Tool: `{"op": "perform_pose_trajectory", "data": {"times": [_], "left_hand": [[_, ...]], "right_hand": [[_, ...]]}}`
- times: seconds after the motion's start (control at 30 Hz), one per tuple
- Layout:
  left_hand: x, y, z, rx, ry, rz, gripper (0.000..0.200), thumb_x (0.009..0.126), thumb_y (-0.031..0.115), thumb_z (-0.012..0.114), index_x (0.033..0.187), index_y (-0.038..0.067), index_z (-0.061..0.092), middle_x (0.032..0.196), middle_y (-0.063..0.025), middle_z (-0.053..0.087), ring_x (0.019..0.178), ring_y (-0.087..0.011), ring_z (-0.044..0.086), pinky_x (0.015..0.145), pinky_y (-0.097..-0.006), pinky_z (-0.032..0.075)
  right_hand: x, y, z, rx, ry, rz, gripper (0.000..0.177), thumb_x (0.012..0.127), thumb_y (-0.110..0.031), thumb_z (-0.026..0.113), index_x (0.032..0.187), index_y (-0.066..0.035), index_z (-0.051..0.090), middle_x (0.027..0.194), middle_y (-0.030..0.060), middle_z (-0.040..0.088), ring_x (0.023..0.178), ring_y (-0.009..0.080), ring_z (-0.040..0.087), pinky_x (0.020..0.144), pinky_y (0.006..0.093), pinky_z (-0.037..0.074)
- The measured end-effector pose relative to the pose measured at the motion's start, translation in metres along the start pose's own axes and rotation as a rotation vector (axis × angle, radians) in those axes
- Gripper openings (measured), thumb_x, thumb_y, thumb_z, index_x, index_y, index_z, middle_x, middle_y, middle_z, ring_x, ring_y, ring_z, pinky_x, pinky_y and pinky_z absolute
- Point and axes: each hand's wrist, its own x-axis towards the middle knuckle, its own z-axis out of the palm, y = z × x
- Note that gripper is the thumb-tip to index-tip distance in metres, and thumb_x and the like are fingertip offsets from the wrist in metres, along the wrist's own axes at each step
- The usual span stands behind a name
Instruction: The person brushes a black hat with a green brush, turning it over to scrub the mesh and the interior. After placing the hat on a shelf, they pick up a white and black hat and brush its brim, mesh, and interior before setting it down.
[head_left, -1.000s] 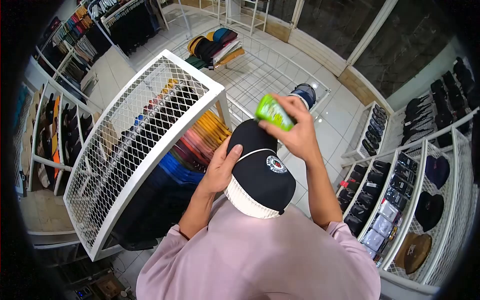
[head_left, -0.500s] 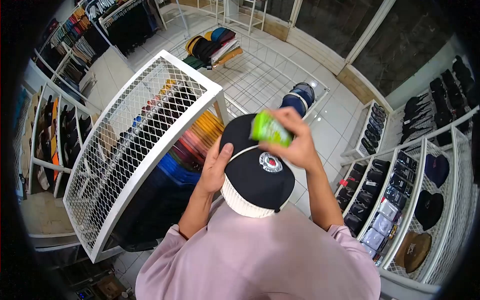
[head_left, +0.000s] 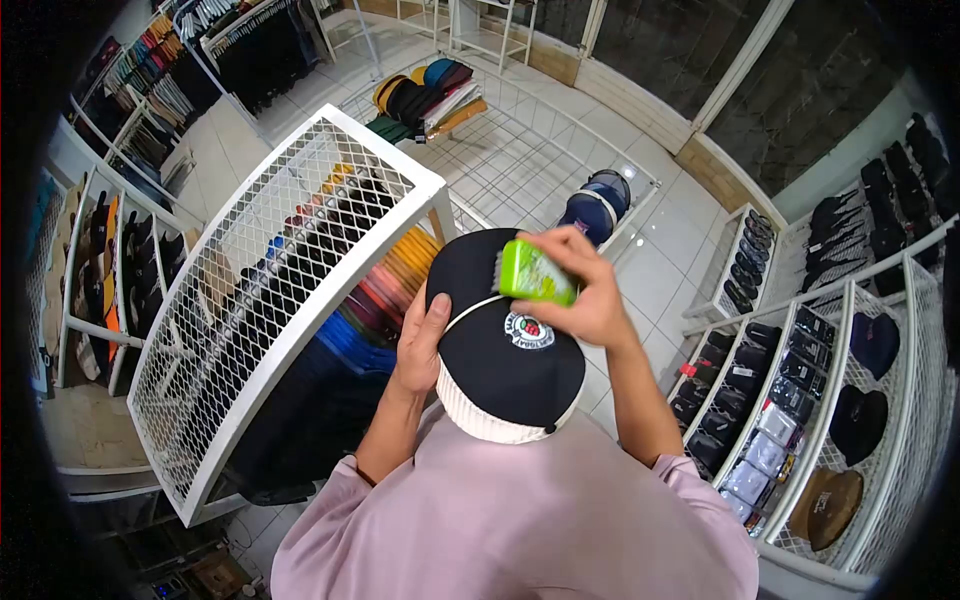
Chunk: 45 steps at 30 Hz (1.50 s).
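Note:
A black cap point(head_left: 500, 370) with a round patch, a cream cord above the brim and a ribbed cream edge is in front of my chest, brim pointing away. My left hand point(head_left: 423, 335) grips its left side, thumb on top of the cap. A green brush point(head_left: 540, 274) with grey bristles is held in my right hand point(head_left: 590, 290), between thumb and fingers. The bristles face left, at the right part of the brim; whether they touch the cloth I cannot tell.
To the left stands a white mesh rack point(head_left: 290, 290) with hanging clothes. A wire grid table point(head_left: 500, 150) ahead bears folded garments point(head_left: 425, 100) and several caps point(head_left: 597, 205). White shelves point(head_left: 840, 330) with hats and packets line the right side.
The cap has shifted slightly left. My right hand and the brush have moved a little left and down, and the brush looks sharper, with its bristles now visible.

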Motion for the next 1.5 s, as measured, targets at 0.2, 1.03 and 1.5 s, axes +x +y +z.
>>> {"op": "perform_pose_trajectory", "data": {"times": [0.2,1.03,1.5], "left_hand": [[0.002,0.003,0.002,-0.023,0.046,0.065,0.050,0.112,0.025,0.044,0.152,-0.004,0.039,0.147,-0.0130,0.053,0.132,-0.0189,0.053,0.112,-0.0311,0.041],[0.005,0.005,0.003,-0.065,0.079,0.081,0.052,0.112,0.029,0.043,0.152,-0.004,0.039,0.146,-0.0147,0.054,0.132,-0.0213,0.055,0.111,-0.0330,0.043],[0.007,0.002,0.001,-0.186,0.171,0.048,0.052,0.111,0.032,0.043,0.151,-0.001,0.041,0.141,-0.0170,0.058,0.124,-0.0239,0.062,0.104,-0.0347,0.052]], "right_hand": [[0.000,0.006,0.006,-0.027,0.145,-0.005,0.066,0.074,-0.015,0.090,0.134,0.000,0.065,0.116,0.0107,0.063,0.113,0.0213,0.060,0.101,0.0337,0.046],[-0.008,0.018,0.009,0.158,0.136,-0.001,0.065,0.079,-0.011,0.087,0.137,0.003,0.062,0.117,0.0093,0.062,0.113,0.0159,0.058,0.102,0.0309,0.043],[-0.008,0.028,0.015,0.396,0.263,0.202,0.070,0.078,-0.008,0.087,0.142,0.001,0.059,0.123,0.0087,0.060,0.115,0.0169,0.058,0.105,0.0297,0.042]]}}
